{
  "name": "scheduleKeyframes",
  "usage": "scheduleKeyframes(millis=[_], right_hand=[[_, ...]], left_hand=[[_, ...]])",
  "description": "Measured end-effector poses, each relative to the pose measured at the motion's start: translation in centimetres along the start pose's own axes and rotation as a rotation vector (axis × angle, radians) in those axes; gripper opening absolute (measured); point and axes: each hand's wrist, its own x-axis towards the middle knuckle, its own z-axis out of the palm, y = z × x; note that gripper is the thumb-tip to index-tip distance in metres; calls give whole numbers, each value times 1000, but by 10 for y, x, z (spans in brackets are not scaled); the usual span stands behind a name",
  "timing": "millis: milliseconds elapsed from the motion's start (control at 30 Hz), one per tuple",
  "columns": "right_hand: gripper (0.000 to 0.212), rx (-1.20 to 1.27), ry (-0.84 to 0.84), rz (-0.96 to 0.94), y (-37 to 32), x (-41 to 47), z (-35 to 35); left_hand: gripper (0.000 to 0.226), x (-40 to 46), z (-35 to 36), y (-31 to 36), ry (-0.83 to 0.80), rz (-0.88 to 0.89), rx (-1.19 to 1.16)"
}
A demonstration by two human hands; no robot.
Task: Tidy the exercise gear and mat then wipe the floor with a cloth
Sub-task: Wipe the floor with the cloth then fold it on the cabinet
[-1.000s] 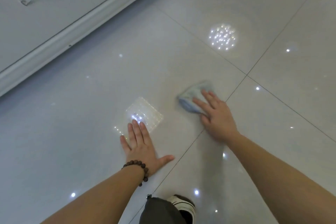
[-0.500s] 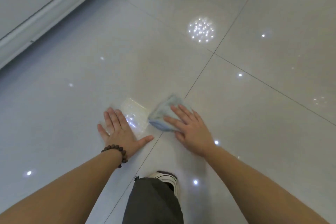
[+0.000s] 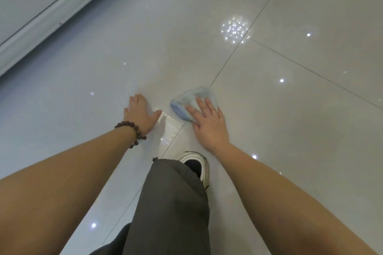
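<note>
So the cloth (image 3: 191,102) has slid back toward the person since a second ago, off the far tile and onto the grout line (image 3: 228,62), and the two hands have ended up a lot closer together. The shoe (image 3: 195,166) has also crept further into view.

There's only the head view, so here it is. The right hand (image 3: 209,124) lies flat on the cloth, fingers straight and a bit spread, pressing rather than gripping. The blue cloth bunches out beyond and to the thumb side of those fingertips. The left hand (image 3: 141,115) is planted flat on the floor (image 3: 290,130), fingers together, thumb stuck out toward the cloth, bead bracelet (image 3: 132,131) on the wrist. No mat or gear in shot.

What I'd worry about is that the tile is super glossy and all the weight is on that left palm. If it's damp there, the hand could skid. Also, with only flat pressure on top, the cloth could ball up or slip out mid-swipe.
</note>
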Motion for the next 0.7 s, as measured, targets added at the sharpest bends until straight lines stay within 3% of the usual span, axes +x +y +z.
scheduleKeyframes(millis=[67,200,300,400,467,500,600,633,700], right_hand=[[53,-13,-11,7,21,-8,-8],[55,-41,78,292,83,-37,-29],[62,-47,128,397,111,-58,-39],[53,15,220,645,96,-38,-33],[53,60,243,772,43,-25,-12],[55,71,270,691,11,-23,3],[54,-37,173,57,-75,-58,55],[54,-74,111,-89,-84,-74,62],[55,-72,36,-204,-59,-93,55]], left_hand=[[81,-20,-3,-9,30,35,44],[87,-65,-12,-46,-1,68,147],[103,-80,5,-65,-1,77,241],[128,-78,39,-64,-86,80,284],[144,-79,52,-66,-176,111,357],[149,-77,55,-69,-201,137,408],[152,-72,52,-77,-243,166,506],[153,-72,52,-77,-248,168,507],[154,-75,53,-74,-252,168,493]])
